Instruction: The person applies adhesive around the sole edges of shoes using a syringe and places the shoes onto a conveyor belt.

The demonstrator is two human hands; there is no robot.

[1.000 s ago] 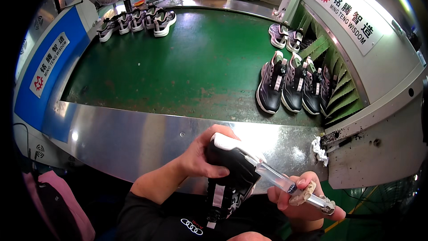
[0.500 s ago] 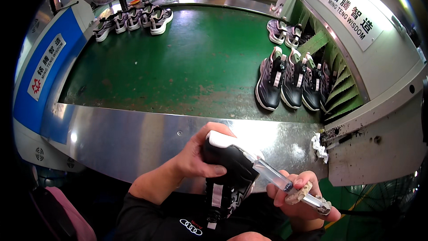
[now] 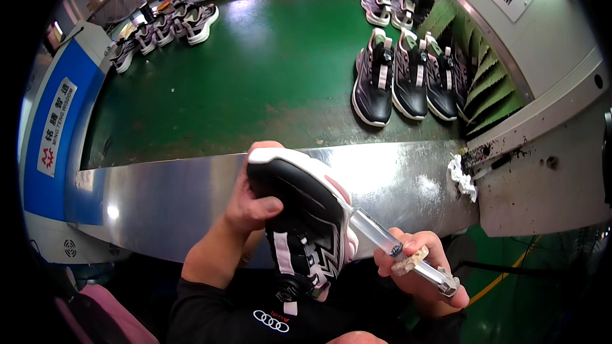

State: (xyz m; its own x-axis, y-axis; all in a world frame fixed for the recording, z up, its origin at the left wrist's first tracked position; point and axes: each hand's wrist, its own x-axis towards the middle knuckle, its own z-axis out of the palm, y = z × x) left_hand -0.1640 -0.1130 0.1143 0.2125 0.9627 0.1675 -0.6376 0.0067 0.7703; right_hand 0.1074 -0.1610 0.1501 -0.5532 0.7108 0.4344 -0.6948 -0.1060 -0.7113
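My left hand (image 3: 252,197) grips a black sneaker (image 3: 296,200) with a white sole by its toe end, thumb on the upper. The sneaker's toe points away from me, and its dial and pink-white straps lie near my chest. In my right hand (image 3: 424,264) is a clear syringe (image 3: 376,232), its plunger partly drawn out and the flange wrapped in lumpy beige material. Its tip meets the sneaker's right side, along the line between sole and upper. Whether liquid comes out cannot be seen.
A steel ledge (image 3: 172,197) borders a green conveyor belt (image 3: 255,76). Several sneakers (image 3: 373,83) stand at the right before green curtain flaps (image 3: 494,83); several more sneakers (image 3: 201,24) are at the far left, near a dark bottle (image 3: 144,6). Crumpled tissue (image 3: 460,177) lies on the ledge's right end.
The sneaker has turned to show more of its side and sole edge, and has shifted left with my left hand. The syringe moved along with it. My view has tilted down.
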